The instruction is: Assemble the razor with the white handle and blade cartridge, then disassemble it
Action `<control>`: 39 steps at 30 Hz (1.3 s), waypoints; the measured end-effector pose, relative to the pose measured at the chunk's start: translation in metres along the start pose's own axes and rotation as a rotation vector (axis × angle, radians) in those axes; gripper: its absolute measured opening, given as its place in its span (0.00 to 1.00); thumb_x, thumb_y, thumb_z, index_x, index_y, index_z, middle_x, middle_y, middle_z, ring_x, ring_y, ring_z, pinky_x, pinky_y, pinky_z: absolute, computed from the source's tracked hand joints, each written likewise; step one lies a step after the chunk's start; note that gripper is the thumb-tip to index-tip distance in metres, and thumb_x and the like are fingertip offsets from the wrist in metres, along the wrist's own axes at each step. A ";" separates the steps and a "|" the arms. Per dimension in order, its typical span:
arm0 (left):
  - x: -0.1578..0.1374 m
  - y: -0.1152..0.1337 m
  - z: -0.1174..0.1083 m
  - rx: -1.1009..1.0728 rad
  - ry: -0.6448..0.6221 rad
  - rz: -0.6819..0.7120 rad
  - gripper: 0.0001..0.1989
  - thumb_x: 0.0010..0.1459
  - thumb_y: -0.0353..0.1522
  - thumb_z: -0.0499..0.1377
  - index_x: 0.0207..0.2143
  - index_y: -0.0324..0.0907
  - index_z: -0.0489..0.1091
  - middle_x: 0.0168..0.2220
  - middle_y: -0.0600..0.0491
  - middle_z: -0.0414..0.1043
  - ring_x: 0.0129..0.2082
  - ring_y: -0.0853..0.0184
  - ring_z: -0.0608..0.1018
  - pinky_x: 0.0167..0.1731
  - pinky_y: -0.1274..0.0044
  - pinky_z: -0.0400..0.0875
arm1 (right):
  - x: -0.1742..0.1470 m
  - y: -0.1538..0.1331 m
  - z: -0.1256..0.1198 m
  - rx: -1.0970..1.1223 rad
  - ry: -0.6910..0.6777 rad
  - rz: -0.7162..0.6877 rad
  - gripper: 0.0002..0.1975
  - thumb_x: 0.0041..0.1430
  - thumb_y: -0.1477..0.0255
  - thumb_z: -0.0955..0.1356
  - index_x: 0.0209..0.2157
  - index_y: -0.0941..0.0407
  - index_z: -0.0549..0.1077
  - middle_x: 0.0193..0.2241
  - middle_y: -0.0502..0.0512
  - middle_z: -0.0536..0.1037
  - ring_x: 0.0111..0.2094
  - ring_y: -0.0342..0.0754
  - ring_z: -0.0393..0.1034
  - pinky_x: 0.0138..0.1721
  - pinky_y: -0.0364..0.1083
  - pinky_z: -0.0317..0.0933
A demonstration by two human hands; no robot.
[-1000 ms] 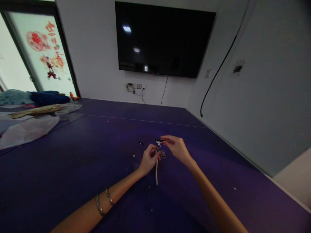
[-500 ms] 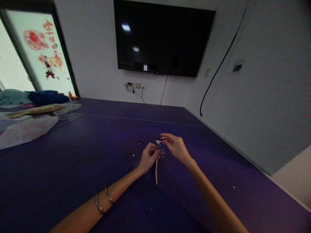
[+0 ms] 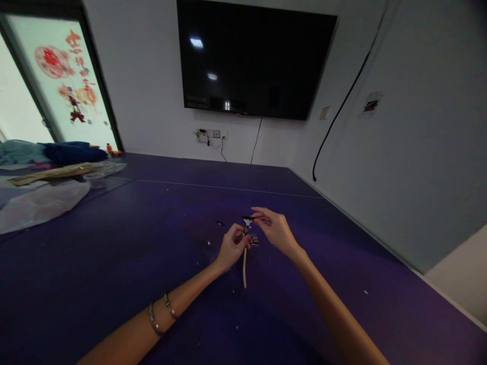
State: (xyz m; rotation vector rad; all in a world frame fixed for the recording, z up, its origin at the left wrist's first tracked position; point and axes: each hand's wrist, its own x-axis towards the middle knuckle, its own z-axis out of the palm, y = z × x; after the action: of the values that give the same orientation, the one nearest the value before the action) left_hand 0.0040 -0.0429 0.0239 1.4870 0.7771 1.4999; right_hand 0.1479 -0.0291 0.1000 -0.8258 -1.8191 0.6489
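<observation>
Low over the dark purple surface, my left hand [image 3: 232, 249] is closed in a pinch around a small silver-and-white cable connector [image 3: 247, 223]. A short pale cable [image 3: 244, 271] hangs down below those fingers. Across the connector's top lies a thin black piece [image 3: 248, 217], and the fingertips of my right hand [image 3: 274, 229] pinch its right end. Whether that piece is joined to the connector is too small to tell. Just behind my left fingertips a small grey-and-black part [image 3: 254, 240] rests on the surface. A little black piece [image 3: 220, 223] lies to the left.
Small white scraps [image 3: 208, 243] dot the purple surface [image 3: 152, 284]. Plastic bags [image 3: 41, 203], a wooden strip [image 3: 53, 174] and folded blue cloth [image 3: 74, 152] lie at the far left. A black cable [image 3: 342, 104] hangs along the right wall; a television [image 3: 254, 61] is on the back wall.
Both hands keep nearly the same place and the same grips. The view has shifted very slightly.
</observation>
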 end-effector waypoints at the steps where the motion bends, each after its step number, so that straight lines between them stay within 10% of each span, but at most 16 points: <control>1: 0.000 0.000 0.000 0.000 -0.001 0.000 0.11 0.53 0.36 0.58 0.30 0.41 0.59 0.23 0.58 0.68 0.20 0.74 0.71 0.23 0.81 0.62 | 0.000 0.000 0.000 -0.007 0.000 -0.001 0.16 0.52 0.77 0.64 0.44 0.57 0.71 0.35 0.57 0.77 0.36 0.46 0.73 0.41 0.48 0.67; 39: 0.000 0.000 0.001 -0.015 0.001 -0.007 0.12 0.52 0.37 0.59 0.30 0.41 0.58 0.22 0.58 0.68 0.20 0.73 0.71 0.22 0.80 0.63 | -0.001 0.005 0.004 -0.025 0.024 -0.037 0.13 0.53 0.77 0.63 0.41 0.56 0.72 0.35 0.57 0.77 0.38 0.47 0.73 0.41 0.47 0.67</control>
State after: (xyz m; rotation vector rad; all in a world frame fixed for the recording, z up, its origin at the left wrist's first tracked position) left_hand 0.0050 -0.0425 0.0238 1.4714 0.7694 1.4983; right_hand 0.1453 -0.0270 0.0945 -0.8115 -1.8200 0.5910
